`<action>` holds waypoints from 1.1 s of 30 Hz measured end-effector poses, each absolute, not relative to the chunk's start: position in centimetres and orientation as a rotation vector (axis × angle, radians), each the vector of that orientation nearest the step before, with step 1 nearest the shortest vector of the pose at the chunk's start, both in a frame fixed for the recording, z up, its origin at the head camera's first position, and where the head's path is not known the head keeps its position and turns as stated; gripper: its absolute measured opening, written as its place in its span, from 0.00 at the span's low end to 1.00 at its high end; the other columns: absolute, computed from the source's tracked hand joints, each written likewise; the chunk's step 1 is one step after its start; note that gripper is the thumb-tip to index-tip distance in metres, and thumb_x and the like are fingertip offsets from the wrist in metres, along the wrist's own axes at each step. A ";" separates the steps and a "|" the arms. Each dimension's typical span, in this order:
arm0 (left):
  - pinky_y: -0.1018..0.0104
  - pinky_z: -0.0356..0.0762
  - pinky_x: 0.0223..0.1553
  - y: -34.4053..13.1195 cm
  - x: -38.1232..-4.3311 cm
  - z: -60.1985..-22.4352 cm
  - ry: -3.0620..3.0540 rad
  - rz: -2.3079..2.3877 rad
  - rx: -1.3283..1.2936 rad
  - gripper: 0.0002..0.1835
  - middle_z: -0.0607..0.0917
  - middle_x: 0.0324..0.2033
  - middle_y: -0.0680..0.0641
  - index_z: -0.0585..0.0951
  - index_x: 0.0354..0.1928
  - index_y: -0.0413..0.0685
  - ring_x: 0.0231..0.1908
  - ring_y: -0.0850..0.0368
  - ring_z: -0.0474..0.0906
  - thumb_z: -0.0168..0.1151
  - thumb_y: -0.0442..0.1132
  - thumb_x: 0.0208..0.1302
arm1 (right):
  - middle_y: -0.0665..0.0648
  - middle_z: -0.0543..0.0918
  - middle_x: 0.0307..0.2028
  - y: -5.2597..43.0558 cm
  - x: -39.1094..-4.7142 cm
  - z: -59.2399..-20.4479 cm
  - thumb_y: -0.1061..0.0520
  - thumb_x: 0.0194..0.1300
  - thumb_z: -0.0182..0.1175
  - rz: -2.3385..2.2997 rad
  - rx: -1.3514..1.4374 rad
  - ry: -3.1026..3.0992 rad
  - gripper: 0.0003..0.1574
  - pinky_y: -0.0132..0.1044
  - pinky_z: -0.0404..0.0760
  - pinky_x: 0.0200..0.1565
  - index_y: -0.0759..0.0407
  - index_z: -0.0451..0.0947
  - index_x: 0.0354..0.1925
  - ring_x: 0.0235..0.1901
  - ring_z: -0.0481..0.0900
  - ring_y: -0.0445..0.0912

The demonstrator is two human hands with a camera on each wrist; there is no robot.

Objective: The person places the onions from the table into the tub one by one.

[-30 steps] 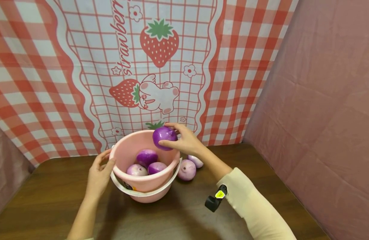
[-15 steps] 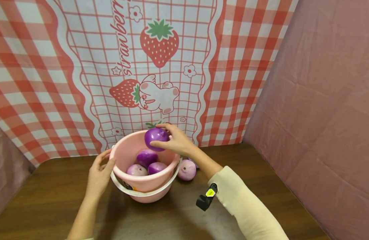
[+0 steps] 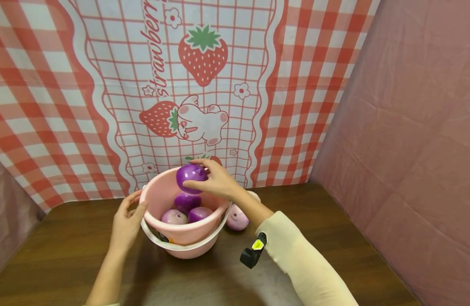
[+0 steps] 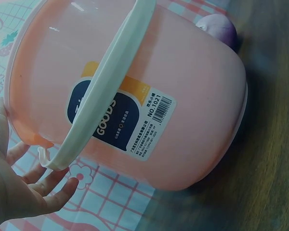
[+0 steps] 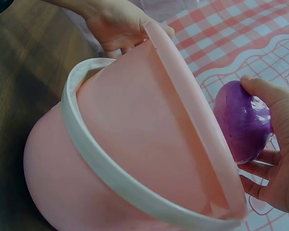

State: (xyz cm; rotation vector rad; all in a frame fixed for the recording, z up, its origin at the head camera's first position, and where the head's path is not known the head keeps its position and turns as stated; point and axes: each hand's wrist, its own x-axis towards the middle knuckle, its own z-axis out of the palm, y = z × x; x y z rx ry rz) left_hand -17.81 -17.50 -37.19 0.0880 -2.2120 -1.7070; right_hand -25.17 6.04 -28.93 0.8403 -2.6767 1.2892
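Observation:
A shiny purple onion [image 3: 191, 178] is held by my right hand [image 3: 216, 180] over the mouth of a pink bucket [image 3: 187, 231], thumb on the near side and fingers round the far side. My left hand [image 3: 126, 221] grips the bucket's left rim, beside the end of its white handle [image 4: 106, 82]. Inside the bucket lie a dark purple onion [image 3: 187, 202], a pale onion [image 3: 174, 217] and a two-toned onion [image 3: 200, 214]. The right wrist view shows the held onion [image 5: 243, 122] just beyond the rim, between thumb and fingers.
Right of the bucket, a pale onion [image 3: 237, 219] rests on the brown wooden table [image 3: 315, 238], with another onion [image 3: 254, 196] mostly hidden behind my right forearm. A strawberry-print cloth [image 3: 202, 55] hangs at the back, and a pink cloth [image 3: 411, 127] hangs on the right.
My right hand has carried the onion leftward, from the bucket's right rim to above its middle. The left hand and the bucket stay where they were.

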 end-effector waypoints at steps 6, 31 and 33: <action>0.82 0.73 0.35 -17.5 -17.9 -37.3 -2.212 -1.707 0.090 0.23 0.73 0.55 0.47 0.68 0.63 0.46 0.35 0.82 0.71 0.51 0.45 0.68 | 0.54 0.77 0.53 5.3 -25.2 -29.1 0.41 0.52 0.68 1.299 0.827 -2.675 0.41 0.36 0.77 0.50 0.48 0.68 0.62 0.52 0.75 0.45; 0.83 0.73 0.35 -17.6 -17.8 -37.3 -2.217 -1.694 0.087 0.23 0.73 0.56 0.44 0.68 0.63 0.46 0.35 0.83 0.71 0.51 0.45 0.69 | 0.56 0.77 0.53 4.6 -26.2 -30.4 0.41 0.51 0.68 1.303 0.739 -2.729 0.43 0.38 0.76 0.52 0.49 0.67 0.63 0.51 0.76 0.47; 0.83 0.72 0.35 -17.6 -17.8 -37.2 -2.219 -1.694 0.081 0.23 0.73 0.57 0.43 0.68 0.63 0.46 0.35 0.83 0.70 0.51 0.45 0.68 | 0.56 0.77 0.53 4.6 -26.2 -30.5 0.41 0.51 0.68 1.299 0.726 -2.733 0.43 0.38 0.76 0.52 0.49 0.67 0.63 0.51 0.76 0.47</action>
